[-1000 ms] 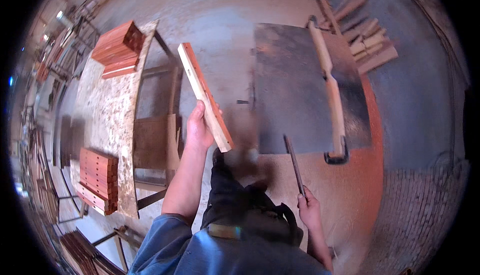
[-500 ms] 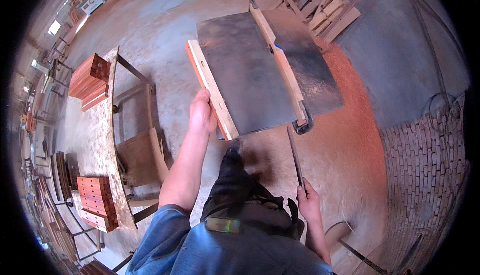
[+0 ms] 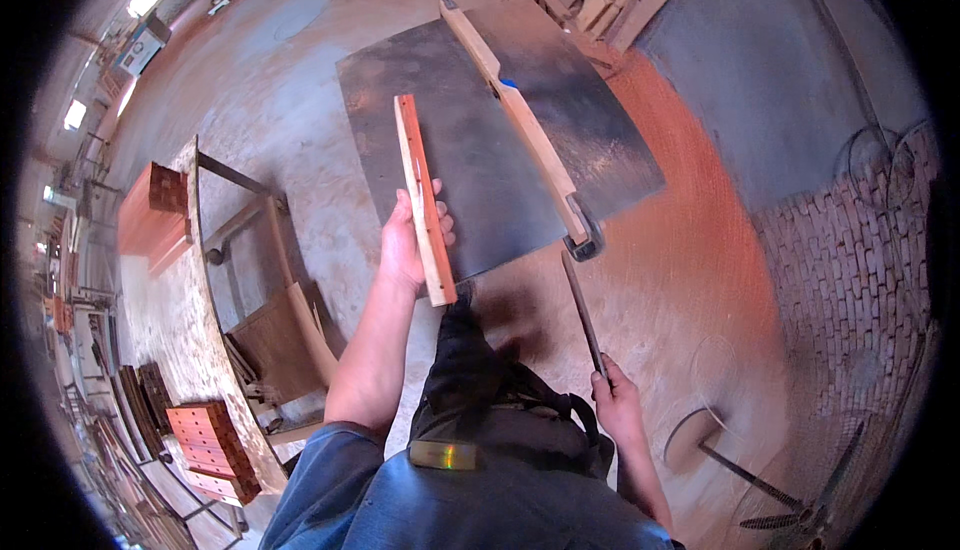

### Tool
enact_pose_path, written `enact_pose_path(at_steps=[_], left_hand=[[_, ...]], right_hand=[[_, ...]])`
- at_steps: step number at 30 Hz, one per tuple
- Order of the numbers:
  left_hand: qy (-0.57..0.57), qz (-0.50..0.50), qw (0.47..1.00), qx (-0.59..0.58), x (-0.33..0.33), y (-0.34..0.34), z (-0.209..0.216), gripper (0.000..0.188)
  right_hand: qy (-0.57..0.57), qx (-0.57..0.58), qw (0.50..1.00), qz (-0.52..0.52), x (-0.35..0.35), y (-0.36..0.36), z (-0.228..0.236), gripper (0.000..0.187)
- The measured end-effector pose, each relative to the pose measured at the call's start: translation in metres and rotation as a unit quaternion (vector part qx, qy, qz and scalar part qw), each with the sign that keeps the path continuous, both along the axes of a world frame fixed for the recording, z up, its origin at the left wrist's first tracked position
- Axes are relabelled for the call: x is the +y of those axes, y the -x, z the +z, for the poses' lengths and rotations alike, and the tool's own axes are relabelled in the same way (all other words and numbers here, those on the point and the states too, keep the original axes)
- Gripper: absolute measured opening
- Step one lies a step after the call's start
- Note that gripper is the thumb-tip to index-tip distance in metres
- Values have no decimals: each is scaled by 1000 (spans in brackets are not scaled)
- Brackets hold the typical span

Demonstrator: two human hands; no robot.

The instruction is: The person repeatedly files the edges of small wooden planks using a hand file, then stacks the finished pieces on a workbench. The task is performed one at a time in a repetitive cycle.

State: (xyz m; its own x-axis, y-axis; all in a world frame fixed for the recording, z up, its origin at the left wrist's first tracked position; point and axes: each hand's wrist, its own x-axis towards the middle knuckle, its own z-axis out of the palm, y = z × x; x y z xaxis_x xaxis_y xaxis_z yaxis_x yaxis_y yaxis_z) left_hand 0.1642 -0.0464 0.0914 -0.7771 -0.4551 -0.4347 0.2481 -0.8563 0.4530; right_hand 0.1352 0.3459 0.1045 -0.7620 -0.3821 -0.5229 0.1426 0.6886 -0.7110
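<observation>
A long wooden strip (image 3: 424,200) with one pale face and one orange-red face rests in my left hand (image 3: 402,247), fingers wrapped round it. Small dark holes dot its orange-red face. The strip is held over the near left part of a dark metal tabletop (image 3: 385,80). Lower and to the right, my right hand (image 3: 618,405) is closed round one end of a thin dark bar (image 3: 582,312). The bar's far tip points toward a black clamp (image 3: 588,242) at the near end of a long pale wooden fence (image 3: 540,150), which lies across the tabletop.
On the left stands a worn bench (image 3: 215,335) bearing stacked red-brown wood pieces (image 3: 160,215) and drilled ones (image 3: 213,447). Timber offcuts (image 3: 625,0) lean beyond the tabletop. Reddish sawdust (image 3: 690,200) covers the floor beside it. A fan (image 3: 750,480) is at the lower right, near brickwork (image 3: 840,295).
My left hand has turned the strip over, so its orange-red face now shows, and brought it slightly nearer. The right hand keeps its hold on the bar. The whole view has shifted.
</observation>
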Motion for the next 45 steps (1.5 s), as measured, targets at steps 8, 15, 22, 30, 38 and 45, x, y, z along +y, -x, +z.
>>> enact_pose_path(at_steps=[8,15,22,30,38,45], left_hand=[[-14,-71,997,15,10,32,-25,50],[30,-71,992,-104,32,68,-25,42],[35,-86,985,-145,45,88,-50,30],[-1,-92,993,-70,52,89,-55,29],[28,-97,986,-133,55,87,-64,29],[396,-154,865,-266,63,125,-70,29]], right_hand=[[-2,6,999,-45,9,-7,-1,45],[-7,9,998,-69,18,-8,4,45],[-20,-10,997,-79,22,-8,15,47],[-40,-71,992,-96,25,-4,22,46],[-37,-61,994,-82,32,-4,12,46],[-11,-66,995,-71,31,-7,20,46]])
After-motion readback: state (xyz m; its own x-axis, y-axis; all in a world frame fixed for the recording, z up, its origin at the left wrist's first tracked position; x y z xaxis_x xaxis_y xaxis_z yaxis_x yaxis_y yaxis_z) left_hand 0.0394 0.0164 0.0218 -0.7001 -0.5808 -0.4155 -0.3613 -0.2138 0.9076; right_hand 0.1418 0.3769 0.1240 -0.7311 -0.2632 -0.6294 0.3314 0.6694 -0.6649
